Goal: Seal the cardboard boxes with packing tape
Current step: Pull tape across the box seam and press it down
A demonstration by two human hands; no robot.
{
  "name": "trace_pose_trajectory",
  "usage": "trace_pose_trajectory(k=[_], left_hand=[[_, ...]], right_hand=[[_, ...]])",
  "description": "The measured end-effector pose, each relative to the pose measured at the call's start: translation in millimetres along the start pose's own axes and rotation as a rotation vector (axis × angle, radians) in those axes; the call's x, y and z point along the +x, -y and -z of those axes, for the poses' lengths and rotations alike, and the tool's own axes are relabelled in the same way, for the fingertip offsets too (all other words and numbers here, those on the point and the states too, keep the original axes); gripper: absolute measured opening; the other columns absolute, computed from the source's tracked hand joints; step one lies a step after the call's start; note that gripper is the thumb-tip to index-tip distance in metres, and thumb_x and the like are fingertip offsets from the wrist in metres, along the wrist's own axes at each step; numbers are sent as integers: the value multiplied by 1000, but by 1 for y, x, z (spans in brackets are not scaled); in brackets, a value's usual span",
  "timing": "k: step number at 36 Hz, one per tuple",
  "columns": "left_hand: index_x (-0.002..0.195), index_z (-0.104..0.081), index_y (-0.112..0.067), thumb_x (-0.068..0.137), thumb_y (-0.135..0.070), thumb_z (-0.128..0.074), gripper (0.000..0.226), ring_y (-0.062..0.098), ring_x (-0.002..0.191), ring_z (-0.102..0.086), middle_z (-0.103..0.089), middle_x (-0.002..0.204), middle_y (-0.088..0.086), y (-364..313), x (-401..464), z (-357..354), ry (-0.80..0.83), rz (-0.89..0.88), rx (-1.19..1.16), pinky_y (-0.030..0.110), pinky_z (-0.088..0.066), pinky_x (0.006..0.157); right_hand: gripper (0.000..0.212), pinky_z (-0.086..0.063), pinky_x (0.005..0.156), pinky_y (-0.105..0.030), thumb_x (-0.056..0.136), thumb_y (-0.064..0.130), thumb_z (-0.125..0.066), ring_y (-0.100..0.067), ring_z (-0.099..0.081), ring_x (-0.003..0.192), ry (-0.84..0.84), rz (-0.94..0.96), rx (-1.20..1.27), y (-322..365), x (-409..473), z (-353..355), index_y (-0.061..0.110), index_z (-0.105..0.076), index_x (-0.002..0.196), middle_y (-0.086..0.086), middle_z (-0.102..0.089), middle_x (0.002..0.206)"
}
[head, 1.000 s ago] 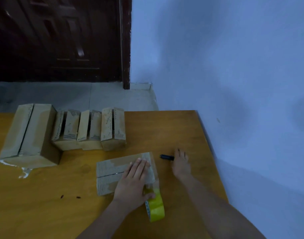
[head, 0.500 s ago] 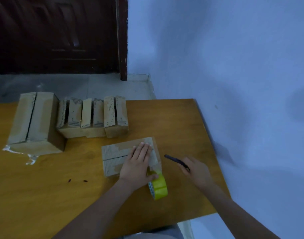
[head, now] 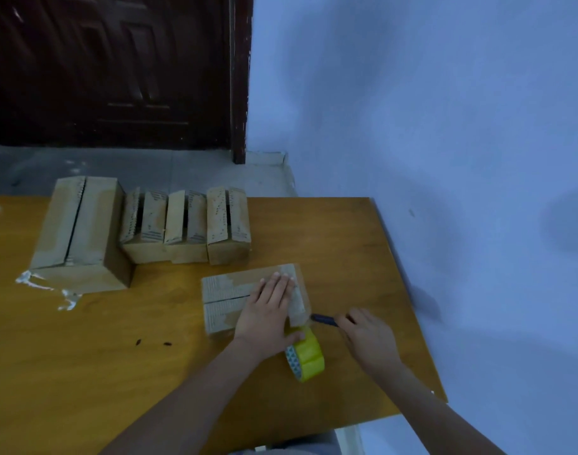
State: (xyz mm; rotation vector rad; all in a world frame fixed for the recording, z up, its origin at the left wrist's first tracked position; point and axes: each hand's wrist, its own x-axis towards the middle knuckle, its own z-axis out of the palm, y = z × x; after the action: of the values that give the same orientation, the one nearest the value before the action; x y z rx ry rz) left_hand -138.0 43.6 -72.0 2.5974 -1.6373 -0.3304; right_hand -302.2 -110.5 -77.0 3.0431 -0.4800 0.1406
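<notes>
Small cardboard box (head: 245, 297): near-centre of table (head: 330, 231), top seam unsealed. L hand (head: 268, 315): flat on box, fingers straight, thumb touching yellow tape roll (head: 306, 356) at box's near-right corner. R hand (head: 366, 336): grasping dark pen-like cutter (head: 323, 319), tip near box's right end. Four more boxes (head: 186, 221) far-left.

1. Left hand (head: 268, 313) palm down, fingers straight and together, pressing flat; thumb tucked toward the wrist side.
2. Right hand (head: 368, 336) fingers curled, gripping a dark thin tool, forearm angled in from lower right.
</notes>
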Motion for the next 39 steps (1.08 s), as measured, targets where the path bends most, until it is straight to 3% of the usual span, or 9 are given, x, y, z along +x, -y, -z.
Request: trace_pose_trajectory(k=[4,7,12,15,17,20,29,34,39], left_hand=[[150,13,-10,83,-76,-35,106,22,146,12,7,160,5,0,0,-1,-9,1,-6,38,13,116],[150,13,-10,83,-76,-35,106,22,146,13,8,160,5,1,1,-3,-8,5,-7,38,13,117],[150,13,-9,84,-74,-35,104,21,146,14,10,160,5,0,0,-3,-17,3,-14,37,16,114],[150,13,-9,84,-75,-35,104,21,146,15,10,160,5,0,1,-4,-16,5,-10,36,17,112],[150,13,-9,84,-75,-35,105,21,146,15,10,160,6,0,2,-4,-14,6,-9,36,17,112],[150,12,-8,84,-75,-35,105,22,146,14,9,160,6,0,2,-5,-20,9,-10,36,17,112],[150,10,-8,84,-74,-37,104,22,146,11,6,160,7,0,1,-5,-37,1,-8,36,16,112],[151,9,-9,84,-74,-36,103,22,146,10,4,160,7,0,-1,-6,-32,-9,-39,37,11,117],[152,-2,-12,79,-74,-4,96,20,147,2,-8,159,3,1,0,-7,-97,-3,-81,32,13,113]], right_hand=[[27,-29,39,-21,60,16,-86,-16,-57,55,188,-304,38,-8,5,-17,20,-65,76,3,-54,64],[20,-41,61,-30,88,14,-60,-26,-61,89,306,-412,92,-2,9,-35,19,-61,107,-4,-61,94],[30,-34,97,-38,95,26,-45,-22,-46,117,360,-625,178,16,20,-47,24,-51,125,2,-52,122],[39,-40,96,-38,81,28,-49,-20,-51,108,192,-676,694,27,20,-39,17,-60,117,-3,-55,113],[42,-43,95,-33,73,33,-49,-17,-54,104,196,-692,1078,38,16,-30,13,-63,107,-6,-57,110],[39,-47,86,-28,74,28,-53,-25,-58,104,264,-714,1362,48,9,-25,3,-65,102,-15,-59,109],[20,-54,75,-26,91,13,-54,-15,-65,93,385,-733,1484,49,8,-15,12,-66,106,-5,-65,107],[13,-52,85,-36,90,14,-59,-20,-63,100,405,-733,1324,50,11,-13,13,-69,100,-2,-66,103],[10,-54,69,-29,88,9,-61,-16,-65,88,395,-789,1365,53,11,-7,8,-70,93,2,-67,92]])
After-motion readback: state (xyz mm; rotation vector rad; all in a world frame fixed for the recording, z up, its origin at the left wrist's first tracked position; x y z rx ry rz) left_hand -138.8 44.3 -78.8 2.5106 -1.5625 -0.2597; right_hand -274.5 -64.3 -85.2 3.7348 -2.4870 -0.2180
